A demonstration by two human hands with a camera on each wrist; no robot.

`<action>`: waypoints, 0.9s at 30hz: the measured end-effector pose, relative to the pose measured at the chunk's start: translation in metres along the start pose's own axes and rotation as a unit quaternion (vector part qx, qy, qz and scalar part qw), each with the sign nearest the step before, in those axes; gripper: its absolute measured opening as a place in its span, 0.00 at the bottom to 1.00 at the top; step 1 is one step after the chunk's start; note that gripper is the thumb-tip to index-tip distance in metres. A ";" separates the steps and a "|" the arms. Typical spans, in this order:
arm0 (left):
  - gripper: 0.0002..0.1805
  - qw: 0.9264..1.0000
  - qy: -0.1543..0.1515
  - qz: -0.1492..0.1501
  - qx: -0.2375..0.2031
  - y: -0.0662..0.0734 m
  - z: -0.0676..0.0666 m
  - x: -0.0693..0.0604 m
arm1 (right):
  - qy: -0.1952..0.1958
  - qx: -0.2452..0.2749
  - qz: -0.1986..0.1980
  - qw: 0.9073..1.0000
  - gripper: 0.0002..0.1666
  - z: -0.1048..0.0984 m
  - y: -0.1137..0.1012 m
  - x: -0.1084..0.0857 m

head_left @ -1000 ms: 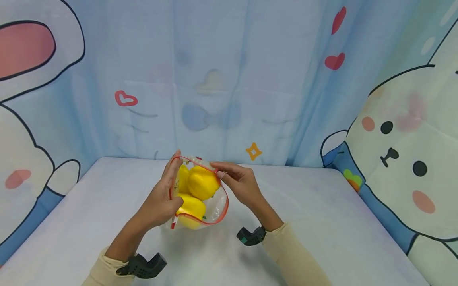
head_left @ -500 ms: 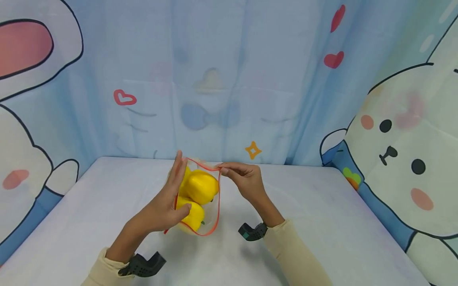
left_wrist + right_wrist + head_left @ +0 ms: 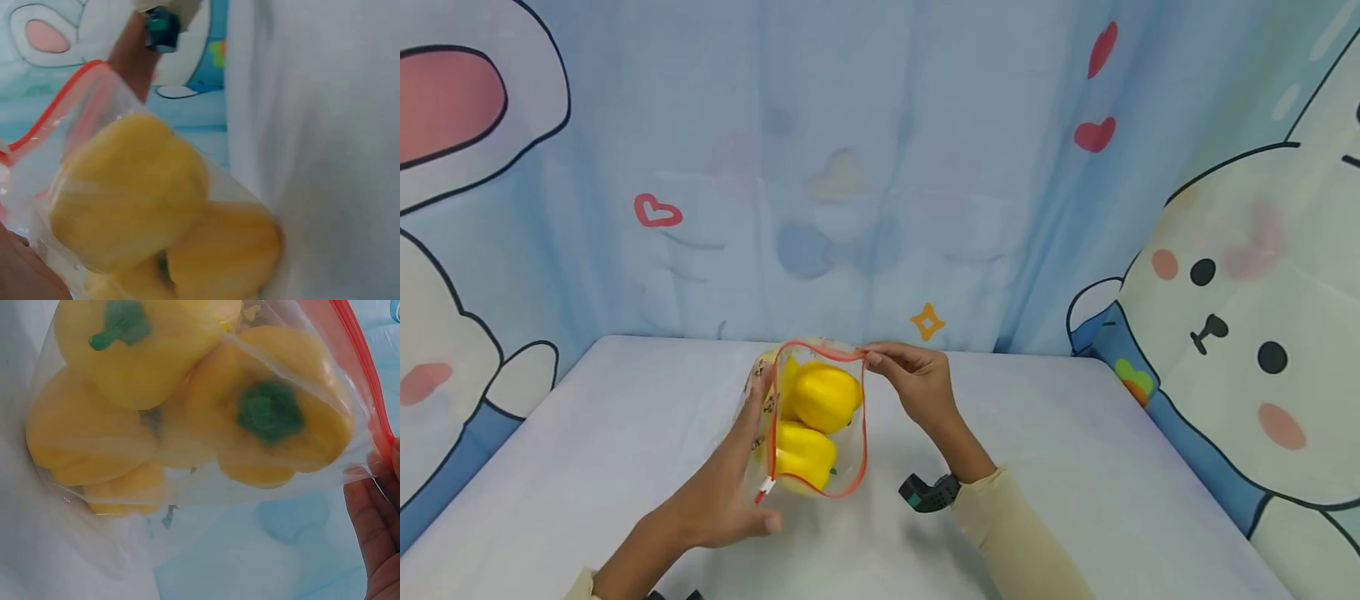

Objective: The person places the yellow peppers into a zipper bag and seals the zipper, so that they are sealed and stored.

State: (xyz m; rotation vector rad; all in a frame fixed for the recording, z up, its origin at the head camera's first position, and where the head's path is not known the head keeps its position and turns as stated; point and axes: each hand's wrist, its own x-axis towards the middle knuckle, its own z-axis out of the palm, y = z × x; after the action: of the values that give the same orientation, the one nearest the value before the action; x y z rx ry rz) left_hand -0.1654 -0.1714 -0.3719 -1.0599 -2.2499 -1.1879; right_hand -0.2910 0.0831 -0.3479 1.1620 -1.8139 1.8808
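Note:
A clear zip bag with a red-edged mouth stands open over the table in the head view. Inside are several yellow bell peppers; their green stems show through the plastic in the right wrist view, where one pepper is large. My right hand pinches the bag's rim at its upper right corner. Along the bag's left side lies my left hand, fingers straight and partly hidden behind the plastic, thumb spread away from it. A small red-and-white slider sits at the rim's lower left corner.
The bag is above a white-covered table. Behind the table's far edge hangs a light blue curtain printed with hearts and cartoon animals. A dark wrist device is on the right wrist.
My left hand's thumb has come off the peppers and the rim, and the hand has moved down and left. My right hand moved slightly right with the rim, widening the bag's mouth.

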 end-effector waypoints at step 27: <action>0.20 0.973 0.148 -0.172 -0.039 0.006 -0.024 0.040 | 0.123 0.041 -0.005 0.992 0.08 -0.031 -0.036 0.005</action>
State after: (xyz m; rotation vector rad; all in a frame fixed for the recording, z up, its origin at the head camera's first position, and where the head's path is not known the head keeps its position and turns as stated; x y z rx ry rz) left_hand -0.1862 -0.1716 -0.3299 -0.4822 -2.2142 -1.4726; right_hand -0.2805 0.1168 -0.3157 0.9135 -1.6092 2.0090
